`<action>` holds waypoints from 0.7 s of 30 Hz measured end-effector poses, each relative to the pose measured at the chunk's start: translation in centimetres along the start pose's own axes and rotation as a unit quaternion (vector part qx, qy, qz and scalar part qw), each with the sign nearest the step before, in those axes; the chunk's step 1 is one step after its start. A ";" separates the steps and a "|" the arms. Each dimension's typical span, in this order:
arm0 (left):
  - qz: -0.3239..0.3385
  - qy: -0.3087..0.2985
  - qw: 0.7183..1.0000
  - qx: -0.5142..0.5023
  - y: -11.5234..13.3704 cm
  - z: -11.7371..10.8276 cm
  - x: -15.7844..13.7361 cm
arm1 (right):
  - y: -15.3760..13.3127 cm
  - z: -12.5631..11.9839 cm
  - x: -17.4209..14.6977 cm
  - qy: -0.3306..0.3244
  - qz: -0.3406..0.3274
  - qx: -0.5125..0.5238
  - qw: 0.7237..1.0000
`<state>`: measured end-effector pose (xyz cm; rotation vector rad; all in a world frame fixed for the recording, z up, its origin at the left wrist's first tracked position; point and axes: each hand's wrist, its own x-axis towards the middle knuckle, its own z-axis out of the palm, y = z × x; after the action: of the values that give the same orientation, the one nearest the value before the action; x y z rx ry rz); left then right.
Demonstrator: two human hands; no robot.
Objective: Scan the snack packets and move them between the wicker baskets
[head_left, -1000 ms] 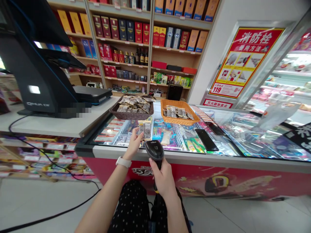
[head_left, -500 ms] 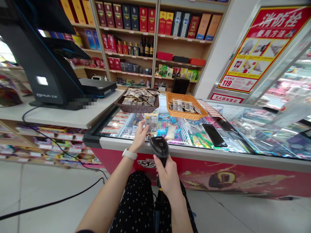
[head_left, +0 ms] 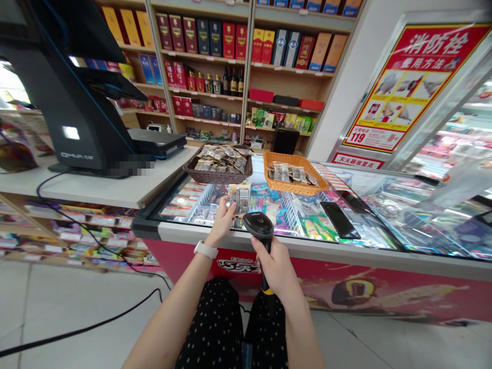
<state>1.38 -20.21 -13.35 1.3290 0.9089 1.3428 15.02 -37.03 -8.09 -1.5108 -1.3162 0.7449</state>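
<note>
My left hand [head_left: 222, 219], with a white band on its wrist, is closed on the left edge of a small clear snack packet [head_left: 241, 199], which is held up over the freezer's glass top. A black barcode scanner [head_left: 259, 225] sits in my right hand [head_left: 277, 266], fingers wrapped round its handle and its head pointing forward near the packet. Just beyond the packet stands a dark brown wicker basket [head_left: 215, 177] heaped with similar packets. To its right is an orange wicker basket [head_left: 295, 187] holding fewer of them.
A black phone [head_left: 340, 220] lies on the glass-topped freezer [head_left: 346, 251]. On the left, a counter [head_left: 115, 190] carries a black register with a scale [head_left: 157, 141]. A black cable [head_left: 100, 319] crosses the floor. Shelves of boxes and bottles stand behind.
The scanner and my right hand have shifted slightly right, and its head has tilted. My left hand keeps the packet in nearly the same place. The camera view has tipped up a little.
</note>
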 end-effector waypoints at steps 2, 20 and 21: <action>0.002 -0.001 1.000 -0.001 0.1 0.0 0.0 | -0.2 -0.3 0.1 -0.008 0.008 -0.001 1.000; -0.015 0.009 1.000 0.002 1.9 1.3 3.3 | -2.4 -2.3 2.5 -0.026 0.050 0.037 0.998; -0.014 0.011 1.000 0.000 1.7 1.4 3.6 | -2.3 -2.3 2.8 -0.024 0.052 0.037 0.998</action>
<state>2.88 -17.26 -10.68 1.2983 0.9391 1.3391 16.83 -35.07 -4.78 -1.5186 -1.2395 0.8918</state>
